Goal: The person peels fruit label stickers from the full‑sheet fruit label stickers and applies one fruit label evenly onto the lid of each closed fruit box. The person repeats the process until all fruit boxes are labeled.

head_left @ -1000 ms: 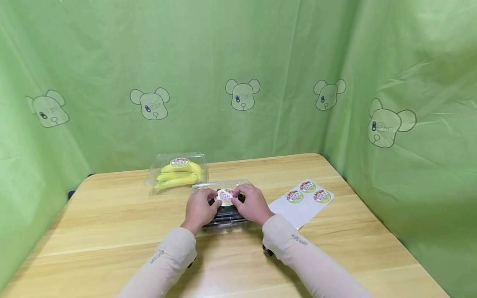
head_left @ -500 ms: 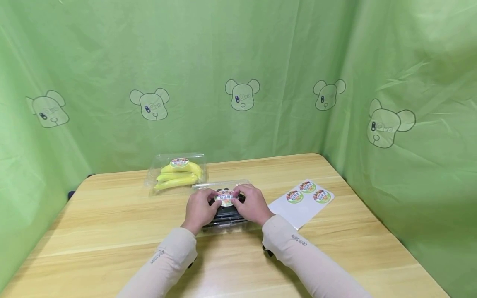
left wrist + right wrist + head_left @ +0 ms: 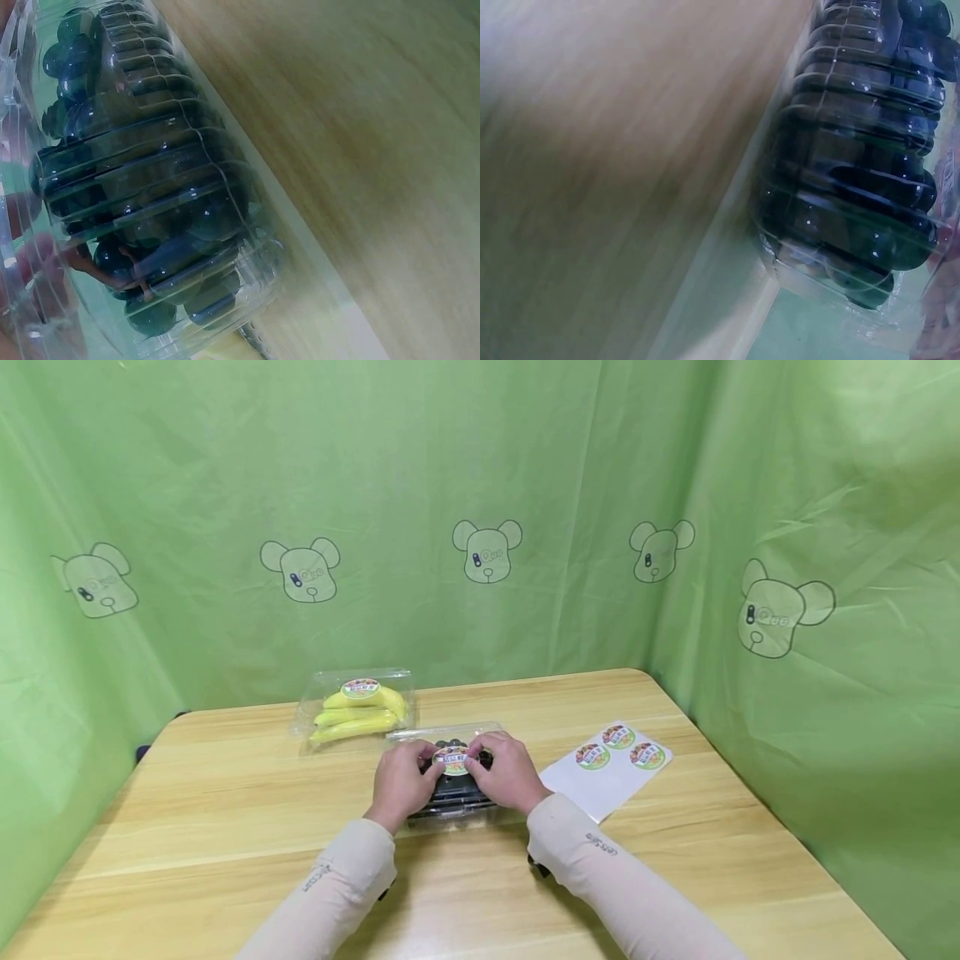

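In the head view a round printed sticker [image 3: 453, 760] lies over the top of a clear plastic box [image 3: 450, 817]. My left hand [image 3: 403, 781] pinches its left edge between thumb and fingertips, and my right hand [image 3: 510, 772] does the same at the right edge. Whether the sticker's underside touches the lid cannot be told. Dark round fruit like grapes [image 3: 217, 214] fills the ribbed box in the left wrist view. From the other side, the right wrist view shows the same dark grapes [image 3: 810, 217]. Fingers appear only blurred through the plastic there.
Behind and left stands another clear box with yellow bananas [image 3: 356, 725], a round sticker [image 3: 362, 688] on its lid. To the right, a white backing sheet [image 3: 588, 787] carries 3 round stickers [image 3: 618, 736]. Green curtains [image 3: 480, 460] surround the wooden table [image 3: 247, 827].
Both hands stay at almost the same spot on the sticker. Its printed face has shifted very slightly and its print looks clearer; boxes and sheet have not moved.
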The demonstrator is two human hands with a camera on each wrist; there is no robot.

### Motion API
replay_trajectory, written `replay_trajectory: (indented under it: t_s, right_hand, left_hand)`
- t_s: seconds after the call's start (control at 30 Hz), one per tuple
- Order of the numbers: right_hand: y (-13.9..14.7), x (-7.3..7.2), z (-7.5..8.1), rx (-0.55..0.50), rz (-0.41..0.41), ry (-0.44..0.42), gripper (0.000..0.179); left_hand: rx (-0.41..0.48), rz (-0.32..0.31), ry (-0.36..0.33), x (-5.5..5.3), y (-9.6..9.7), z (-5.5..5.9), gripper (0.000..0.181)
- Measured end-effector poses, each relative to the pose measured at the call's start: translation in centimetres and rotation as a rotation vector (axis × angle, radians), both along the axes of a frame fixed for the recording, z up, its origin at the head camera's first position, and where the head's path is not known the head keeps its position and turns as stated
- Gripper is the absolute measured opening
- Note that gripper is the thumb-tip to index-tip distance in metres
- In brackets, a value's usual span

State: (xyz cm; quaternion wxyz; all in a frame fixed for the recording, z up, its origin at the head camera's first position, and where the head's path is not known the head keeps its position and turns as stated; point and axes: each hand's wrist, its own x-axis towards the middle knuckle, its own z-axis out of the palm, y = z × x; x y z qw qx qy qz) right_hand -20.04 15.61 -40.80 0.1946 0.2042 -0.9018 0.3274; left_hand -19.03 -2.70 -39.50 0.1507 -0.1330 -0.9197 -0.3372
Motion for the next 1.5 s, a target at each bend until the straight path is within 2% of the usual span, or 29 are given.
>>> replay_trajectory:
  t_s: [0.27, 0.47, 1.2, 1.5]
  right_hand:
    - [0.02, -0.07, -0.08, 0.017, 0.014, 0.012, 0.003]
    - [0.01, 0.05, -0.19, 0.025, 0.015, 0.031, 0.01]
    - [0.02, 0.0, -0.27, 0.009, 0.011, 0.039, 0.008]
    - [0.05, -0.06, -0.32, 0.013, 0.01, 0.031, 0.01]
  left_hand:
    - [-0.004, 0.002, -0.008, -0.04, -0.02, 0.05, 0.02]
    - [-0.008, 0.005, -0.01, -0.01, 0.02, 0.01, 0.019]
    - [-0.005, 0.003, 0.02, -0.07, 0.1, -0.18, 0.013]
    - [-0.008, -0.002, 0.011, -0.12, 0.09, -0.15, 0.012]
